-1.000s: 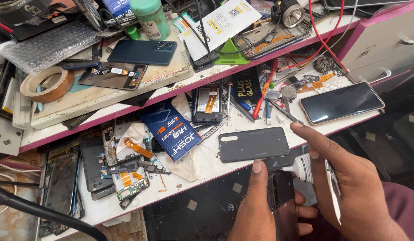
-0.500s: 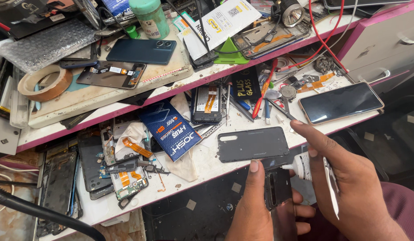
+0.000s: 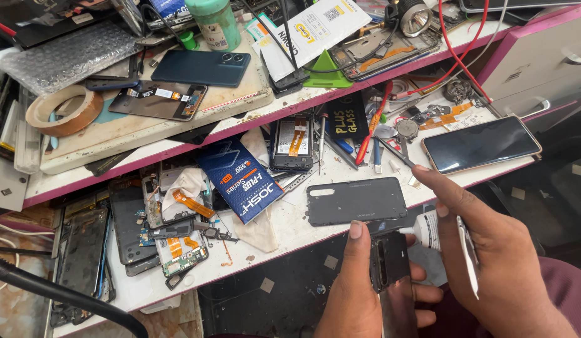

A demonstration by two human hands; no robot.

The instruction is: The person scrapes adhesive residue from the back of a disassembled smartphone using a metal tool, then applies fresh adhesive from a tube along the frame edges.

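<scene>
My left hand (image 3: 359, 288) grips a dark phone frame (image 3: 390, 263) upright below the bench edge, thumb along its left side. My right hand (image 3: 490, 250) holds a small white glue bottle (image 3: 428, 230) with its nozzle touching the top of the frame, and a thin silver tool (image 3: 468, 256) lies across the same palm. Just above the hands, a dark grey phone back cover (image 3: 356, 200) lies flat on the white bench (image 3: 290, 231).
The bench holds a blue box (image 3: 243, 181), opened phones with orange flex cables (image 3: 178, 225), a gold-edged phone (image 3: 481, 144), red-handled tools (image 3: 368, 125) and red wires. The upper shelf (image 3: 146, 134) carries a teal phone (image 3: 203, 67), tape roll (image 3: 56, 109), green bottle (image 3: 214, 22) and bubble wrap.
The hands have stayed almost still; the glue nozzle has kept against the top of the frame. The view has shifted slightly.
</scene>
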